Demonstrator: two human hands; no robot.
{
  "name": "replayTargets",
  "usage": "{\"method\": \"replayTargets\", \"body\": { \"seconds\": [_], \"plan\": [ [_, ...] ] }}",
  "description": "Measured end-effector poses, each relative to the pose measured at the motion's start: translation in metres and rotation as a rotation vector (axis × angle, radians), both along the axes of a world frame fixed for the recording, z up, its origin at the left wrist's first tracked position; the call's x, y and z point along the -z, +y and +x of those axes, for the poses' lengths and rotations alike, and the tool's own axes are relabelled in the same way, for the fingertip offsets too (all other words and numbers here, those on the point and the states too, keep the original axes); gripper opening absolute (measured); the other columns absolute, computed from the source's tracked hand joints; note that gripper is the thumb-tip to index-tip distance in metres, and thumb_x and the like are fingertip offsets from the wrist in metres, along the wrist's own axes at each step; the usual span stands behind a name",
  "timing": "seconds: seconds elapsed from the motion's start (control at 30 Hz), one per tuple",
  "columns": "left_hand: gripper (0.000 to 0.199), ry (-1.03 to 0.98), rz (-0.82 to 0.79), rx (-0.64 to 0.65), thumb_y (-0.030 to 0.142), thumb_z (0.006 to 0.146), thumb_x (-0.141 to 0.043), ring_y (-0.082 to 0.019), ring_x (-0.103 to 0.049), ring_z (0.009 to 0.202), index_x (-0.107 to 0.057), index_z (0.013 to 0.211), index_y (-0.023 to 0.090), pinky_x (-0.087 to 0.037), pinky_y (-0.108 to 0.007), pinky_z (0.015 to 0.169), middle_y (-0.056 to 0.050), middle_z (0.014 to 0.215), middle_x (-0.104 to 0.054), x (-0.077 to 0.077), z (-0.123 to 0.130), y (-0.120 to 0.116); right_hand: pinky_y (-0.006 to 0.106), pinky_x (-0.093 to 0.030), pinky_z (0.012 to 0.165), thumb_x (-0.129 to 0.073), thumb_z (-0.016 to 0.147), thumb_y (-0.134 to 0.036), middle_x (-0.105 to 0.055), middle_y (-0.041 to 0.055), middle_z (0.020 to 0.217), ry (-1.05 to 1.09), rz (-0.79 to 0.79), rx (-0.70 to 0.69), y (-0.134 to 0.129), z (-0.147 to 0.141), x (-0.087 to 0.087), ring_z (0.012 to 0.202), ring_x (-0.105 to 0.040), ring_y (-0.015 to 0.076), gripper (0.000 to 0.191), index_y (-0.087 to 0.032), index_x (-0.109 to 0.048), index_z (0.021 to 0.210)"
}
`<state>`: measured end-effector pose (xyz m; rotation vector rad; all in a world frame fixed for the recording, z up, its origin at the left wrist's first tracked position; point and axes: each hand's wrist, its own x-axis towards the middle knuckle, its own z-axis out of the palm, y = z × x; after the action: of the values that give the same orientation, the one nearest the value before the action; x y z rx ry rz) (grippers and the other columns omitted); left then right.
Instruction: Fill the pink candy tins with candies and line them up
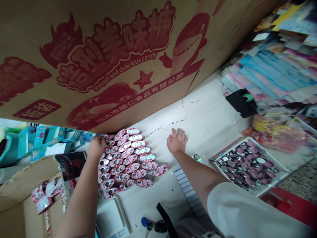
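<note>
Small red-and-white printed packets (127,152) with silvery insides stand packed in rows on the white table. Pink round pieces show in the mouths of many of them. At the far left edge of these rows is my left hand (97,145), its fingers curled in against the packets; what lies between the fingertips is hidden. My right hand (177,140) rests on the bare tabletop to the right of the rows, apart from them, fingers spread and holding nothing. A shallow box of round pink and silver pieces (250,162) sits to the right of my right forearm.
A large printed carton (111,66) rises along the back of the table (158,208). An open cardboard box (27,185) stands at lower left, beside a white tray (111,216). Keys (148,223) lie near the front. Stacked colourful packaging (277,72) fills the right.
</note>
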<state>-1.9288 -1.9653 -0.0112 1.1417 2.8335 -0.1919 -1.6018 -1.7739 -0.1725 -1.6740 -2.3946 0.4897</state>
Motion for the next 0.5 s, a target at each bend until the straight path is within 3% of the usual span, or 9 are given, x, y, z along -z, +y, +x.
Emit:
{"method": "replayTargets", "body": {
  "seconds": [0.17, 0.27, 0.33, 0.4, 0.47, 0.5],
  "plan": [
    [0.035, 0.046, 0.226, 0.014, 0.043, 0.088, -0.034, -0.029, -0.062, 0.084, -0.056, 0.074, 0.019, -0.05, -0.042, 0.081, -0.015, 0.08, -0.065, -0.04, 0.013, -0.02, 0.052, -0.026, 0.109, -0.04, 0.094, -0.032, -0.045, 0.0205, 0.144, 0.009, -0.002, 0.007, 0.0, 0.0, 0.0, 0.136, -0.033, 0.0348, 0.048, -0.015, -0.053, 0.138],
    [0.028, 0.076, 0.313, 0.026, 0.042, 0.089, -0.04, -0.028, -0.061, 0.083, -0.054, 0.075, 0.022, -0.051, -0.042, 0.08, -0.011, 0.08, -0.064, -0.074, 0.047, -0.038, 0.054, -0.025, 0.109, -0.041, 0.094, -0.031, -0.044, 0.0214, 0.144, 0.038, -0.013, 0.007, 0.0, -0.001, -0.001, 0.136, -0.032, 0.0355, 0.048, -0.015, -0.053, 0.138],
    [0.024, 0.1, 0.362, 0.03, 0.041, 0.091, -0.044, -0.027, -0.062, 0.087, -0.054, 0.079, 0.023, -0.05, -0.042, 0.083, -0.01, 0.085, -0.064, -0.094, 0.09, -0.055, 0.055, -0.024, 0.108, -0.042, 0.093, -0.03, -0.044, 0.0221, 0.144, 0.056, -0.026, 0.001, -0.001, 0.0, -0.002, 0.136, -0.031, 0.036, 0.049, -0.014, -0.052, 0.138],
    [0.02, 0.08, 0.379, 0.039, 0.04, 0.092, -0.045, -0.027, -0.061, 0.088, -0.053, 0.082, 0.024, -0.05, -0.044, 0.083, -0.009, 0.087, -0.064, -0.105, 0.147, -0.074, 0.056, -0.023, 0.109, -0.042, 0.093, -0.03, -0.043, 0.0225, 0.144, 0.065, -0.042, -0.004, -0.002, 0.0, -0.003, 0.136, -0.03, 0.0362, 0.049, -0.014, -0.052, 0.138],
    [0.015, -0.017, 0.391, 0.06, 0.036, 0.092, -0.047, -0.025, -0.061, 0.086, -0.054, 0.084, 0.026, -0.05, -0.042, 0.08, -0.007, 0.086, -0.063, -0.098, 0.212, -0.092, 0.056, -0.022, 0.109, -0.043, 0.093, -0.03, -0.041, 0.0224, 0.144, 0.072, -0.059, 0.0, -0.002, 0.001, -0.004, 0.136, -0.028, 0.036, 0.049, -0.013, -0.051, 0.138],
    [0.013, -0.073, 0.397, 0.06, 0.033, 0.093, -0.047, -0.024, -0.061, 0.086, -0.055, 0.085, 0.026, -0.051, -0.041, 0.08, -0.006, 0.086, -0.063, -0.088, 0.244, -0.1, 0.056, -0.022, 0.109, -0.043, 0.093, -0.03, -0.04, 0.0221, 0.145, 0.08, -0.069, 0.004, -0.001, 0.001, -0.005, 0.137, -0.027, 0.0357, 0.049, -0.013, -0.05, 0.139]
  ]
}}
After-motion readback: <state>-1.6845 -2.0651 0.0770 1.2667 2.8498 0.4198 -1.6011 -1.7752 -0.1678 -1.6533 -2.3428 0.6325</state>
